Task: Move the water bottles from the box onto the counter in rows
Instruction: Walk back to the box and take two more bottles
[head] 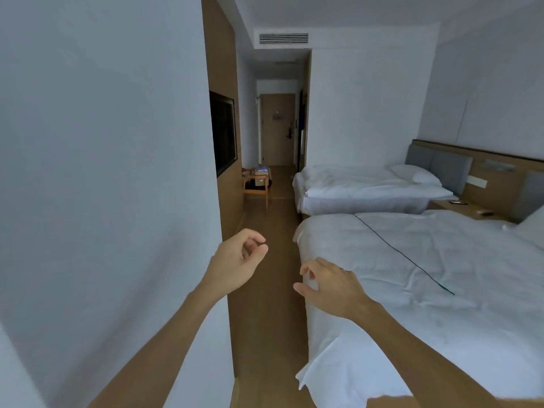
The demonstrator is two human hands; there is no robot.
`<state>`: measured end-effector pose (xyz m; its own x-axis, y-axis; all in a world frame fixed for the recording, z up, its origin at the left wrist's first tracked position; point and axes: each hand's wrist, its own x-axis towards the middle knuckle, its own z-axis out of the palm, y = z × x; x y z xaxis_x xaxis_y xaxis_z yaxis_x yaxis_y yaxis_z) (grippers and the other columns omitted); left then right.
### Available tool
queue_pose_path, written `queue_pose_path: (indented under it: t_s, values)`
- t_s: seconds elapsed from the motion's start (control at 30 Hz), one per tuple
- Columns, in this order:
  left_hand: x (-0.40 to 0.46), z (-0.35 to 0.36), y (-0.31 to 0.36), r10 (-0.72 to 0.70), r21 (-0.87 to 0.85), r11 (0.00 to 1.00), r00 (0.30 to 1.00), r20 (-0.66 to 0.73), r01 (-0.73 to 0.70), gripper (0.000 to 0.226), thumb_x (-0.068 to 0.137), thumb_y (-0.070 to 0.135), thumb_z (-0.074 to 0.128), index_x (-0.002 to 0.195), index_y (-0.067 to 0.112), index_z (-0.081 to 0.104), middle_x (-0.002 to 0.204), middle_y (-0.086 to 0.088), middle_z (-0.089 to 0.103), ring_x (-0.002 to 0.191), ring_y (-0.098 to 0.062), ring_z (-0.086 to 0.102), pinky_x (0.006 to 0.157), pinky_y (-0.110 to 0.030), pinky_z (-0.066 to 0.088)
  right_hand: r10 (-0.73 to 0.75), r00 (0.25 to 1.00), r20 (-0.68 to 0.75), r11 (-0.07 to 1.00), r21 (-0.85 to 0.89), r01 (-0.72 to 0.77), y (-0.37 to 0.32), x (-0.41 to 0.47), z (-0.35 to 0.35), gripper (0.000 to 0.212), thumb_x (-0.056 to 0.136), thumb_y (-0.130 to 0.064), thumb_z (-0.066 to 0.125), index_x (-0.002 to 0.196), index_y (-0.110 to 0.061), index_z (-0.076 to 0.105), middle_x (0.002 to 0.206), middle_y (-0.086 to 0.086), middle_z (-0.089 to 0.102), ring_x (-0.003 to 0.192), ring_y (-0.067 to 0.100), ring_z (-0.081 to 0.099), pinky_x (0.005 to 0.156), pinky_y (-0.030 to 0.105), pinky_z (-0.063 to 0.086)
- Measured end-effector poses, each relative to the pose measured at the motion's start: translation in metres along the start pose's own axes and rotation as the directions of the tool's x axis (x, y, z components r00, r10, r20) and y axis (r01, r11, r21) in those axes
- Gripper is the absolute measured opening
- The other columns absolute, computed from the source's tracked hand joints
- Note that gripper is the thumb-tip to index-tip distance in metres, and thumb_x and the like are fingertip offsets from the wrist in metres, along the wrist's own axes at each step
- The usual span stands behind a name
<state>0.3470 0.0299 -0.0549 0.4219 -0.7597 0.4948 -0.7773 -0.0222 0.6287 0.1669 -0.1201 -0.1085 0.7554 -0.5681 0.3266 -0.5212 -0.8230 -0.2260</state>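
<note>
Both hands, left hand (pixel 235 260) and right hand (pixel 329 287), are hanging loosely curled, grasping nothing, beside the near bed (pixel 426 275); I'd be looking for the box first

Both arms fwd; L hand (pixel 235 257) & R hand (pixel 329 285) loosely curled, holding nothing.

Two hands are showing, the left hand (pixel 235 260) and the right hand (pixel 332 287), two beds are sitting side by side, the near bed (pixel 441 275) and the far bed (pixel 362 187), and one small wooden stand (pixel 255 187) is waiting far down the hall.
</note>
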Motion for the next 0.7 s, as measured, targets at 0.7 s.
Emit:
queue_pose_path:
  t_s: [0.7]
  values:
    - [0.335, 0.124, -0.131, -0.024, 0.002, 1.000, 1.000, 0.000, 0.024, 0.013, 0.092, 0.041, 0.057, 0.105, 0.040, 0.058, 0.092, 0.019, 0.060, 0.081, -0.003, 0.057, 0.069, -0.020, 0.049, -0.073, 0.997, -0.002, 0.996, 0.051, 0.073, 0.180, 0.348, 0.087, 0.043, 0.087, -0.066, 0.043, 0.119, -0.039, 0.049, 0.117, -0.016, 0.056, 0.103, 0.007, 0.056, 0.085, 0.029, 0.049]
